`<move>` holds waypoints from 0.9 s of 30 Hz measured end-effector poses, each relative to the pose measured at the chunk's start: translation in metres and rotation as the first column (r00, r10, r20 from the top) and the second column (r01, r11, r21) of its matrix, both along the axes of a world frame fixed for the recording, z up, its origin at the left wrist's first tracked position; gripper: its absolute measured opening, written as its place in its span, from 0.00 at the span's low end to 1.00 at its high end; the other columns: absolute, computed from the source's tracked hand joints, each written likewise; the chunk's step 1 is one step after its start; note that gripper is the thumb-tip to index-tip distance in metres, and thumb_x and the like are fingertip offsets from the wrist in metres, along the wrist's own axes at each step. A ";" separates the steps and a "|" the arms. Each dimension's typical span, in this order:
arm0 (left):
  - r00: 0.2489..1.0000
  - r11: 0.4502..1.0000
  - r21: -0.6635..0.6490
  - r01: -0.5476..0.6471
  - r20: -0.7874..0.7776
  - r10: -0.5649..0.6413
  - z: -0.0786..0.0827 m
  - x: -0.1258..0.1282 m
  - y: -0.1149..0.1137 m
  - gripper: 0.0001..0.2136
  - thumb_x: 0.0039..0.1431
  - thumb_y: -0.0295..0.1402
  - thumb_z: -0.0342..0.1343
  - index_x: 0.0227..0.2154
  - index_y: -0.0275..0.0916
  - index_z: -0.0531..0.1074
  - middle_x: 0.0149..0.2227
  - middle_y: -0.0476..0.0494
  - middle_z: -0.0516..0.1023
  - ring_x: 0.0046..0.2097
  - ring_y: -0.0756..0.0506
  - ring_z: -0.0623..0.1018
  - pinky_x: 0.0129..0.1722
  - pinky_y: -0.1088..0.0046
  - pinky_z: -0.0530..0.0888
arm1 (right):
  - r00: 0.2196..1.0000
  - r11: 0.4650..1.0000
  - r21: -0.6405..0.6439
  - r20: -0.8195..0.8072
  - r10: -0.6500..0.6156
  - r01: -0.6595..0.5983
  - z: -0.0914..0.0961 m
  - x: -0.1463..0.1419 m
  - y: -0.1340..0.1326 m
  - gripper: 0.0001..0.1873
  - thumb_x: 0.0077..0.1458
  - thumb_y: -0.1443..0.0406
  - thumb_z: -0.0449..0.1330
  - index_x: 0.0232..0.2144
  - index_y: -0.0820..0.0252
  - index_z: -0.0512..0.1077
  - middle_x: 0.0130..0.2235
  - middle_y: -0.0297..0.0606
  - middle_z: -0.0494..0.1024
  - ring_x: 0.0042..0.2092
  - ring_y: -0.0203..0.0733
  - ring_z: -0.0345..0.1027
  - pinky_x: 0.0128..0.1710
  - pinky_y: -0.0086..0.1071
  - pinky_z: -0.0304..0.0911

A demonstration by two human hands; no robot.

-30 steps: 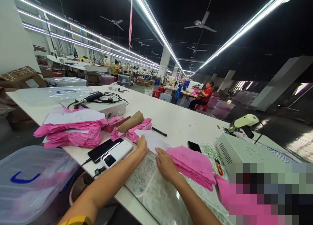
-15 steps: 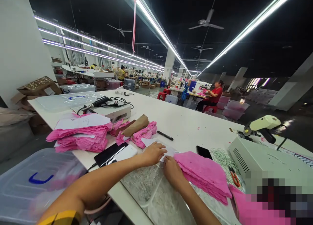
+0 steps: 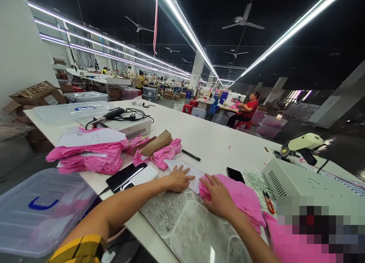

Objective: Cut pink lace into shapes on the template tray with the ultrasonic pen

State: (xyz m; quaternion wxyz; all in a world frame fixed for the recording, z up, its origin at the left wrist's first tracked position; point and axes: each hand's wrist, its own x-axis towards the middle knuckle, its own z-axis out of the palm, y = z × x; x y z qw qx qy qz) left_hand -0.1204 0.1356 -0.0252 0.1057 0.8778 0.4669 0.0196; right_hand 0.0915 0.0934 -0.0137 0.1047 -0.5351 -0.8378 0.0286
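My left hand [image 3: 180, 178] lies with fingers spread on a white paper sheet [image 3: 194, 184], which rests partly over a grey marble-patterned board [image 3: 199, 221]. My right hand [image 3: 217, 193] rests its outstretched fingers on the left end of a stack of pink fabric pieces [image 3: 242, 194]. Its thumb side is partly hidden. The paper's right edge meets the stack. Beyond the paper lie a black pen [image 3: 191, 155] and a bundle of pink fabric [image 3: 168, 153] with a brown wrap [image 3: 158, 143].
At left are tied pink fabric stacks [image 3: 88, 156] and a black tablet [image 3: 125, 176]. At right are a phone [image 3: 235, 174], pale cord [image 3: 255, 183], orange-handled snips [image 3: 268, 203] and a light green machine box [image 3: 308, 183]. A clear plastic bin [image 3: 42, 232] stands below the table's left edge.
My right hand has moved from the paper onto the pink stack, and its fingers have spread. My left hand has flattened on the paper. The view has shifted slightly.
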 end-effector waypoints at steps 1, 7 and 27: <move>1.000 1.000 0.002 -0.002 0.001 0.002 0.000 0.000 0.000 0.22 0.65 0.36 0.45 0.62 0.50 0.60 0.67 0.36 0.55 0.66 0.27 0.56 0.58 0.34 0.52 | 1.000 1.000 -0.006 0.023 -0.007 0.008 -0.002 0.001 0.002 0.35 0.43 0.72 0.59 0.57 0.56 0.67 0.64 0.46 0.62 0.65 0.60 0.52 0.61 0.54 0.50; 1.000 1.000 0.013 -0.005 0.003 0.005 0.000 -0.001 0.001 0.22 0.64 0.36 0.47 0.61 0.50 0.62 0.67 0.37 0.56 0.66 0.28 0.57 0.58 0.33 0.53 | 0.995 0.996 0.034 0.048 -0.084 0.083 -0.011 -0.013 0.005 0.20 0.52 0.72 0.53 0.47 0.60 0.72 0.57 0.48 0.70 0.60 0.57 0.60 0.58 0.51 0.52; 0.978 0.995 0.083 -0.059 0.204 0.041 -0.021 -0.007 0.015 0.23 0.64 0.39 0.52 0.59 0.38 0.64 0.65 0.32 0.59 0.66 0.34 0.59 0.64 0.50 0.57 | 0.909 0.989 0.061 -0.406 -0.099 0.135 -0.011 0.033 -0.001 0.24 0.57 0.57 0.51 0.53 0.56 0.72 0.59 0.41 0.70 0.62 0.47 0.61 0.63 0.46 0.55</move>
